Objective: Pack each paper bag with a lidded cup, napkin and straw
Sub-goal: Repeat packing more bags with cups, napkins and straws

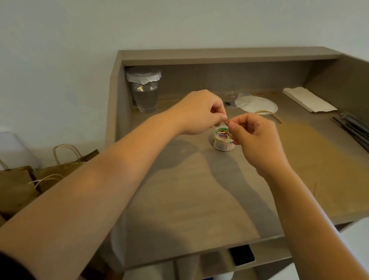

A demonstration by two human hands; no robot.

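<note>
- While pinching one small band between them, left hand and right hand meeting just above tub of bands, mid-desk
- Lidded cup upright in far left corner, nearer left hand
- Napkin and straws along right edge

Single head-worn view, looking forward and down, close over the desk, wall behind

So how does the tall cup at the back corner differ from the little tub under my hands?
The tall cup is clear, stands in the desk's back left corner and wears a white cover; the little tub is short, sits mid-desk and is open on top. The cup holds what looks like water; the tub holds colourful bands or clips. Both stand upright on the desk.
</note>
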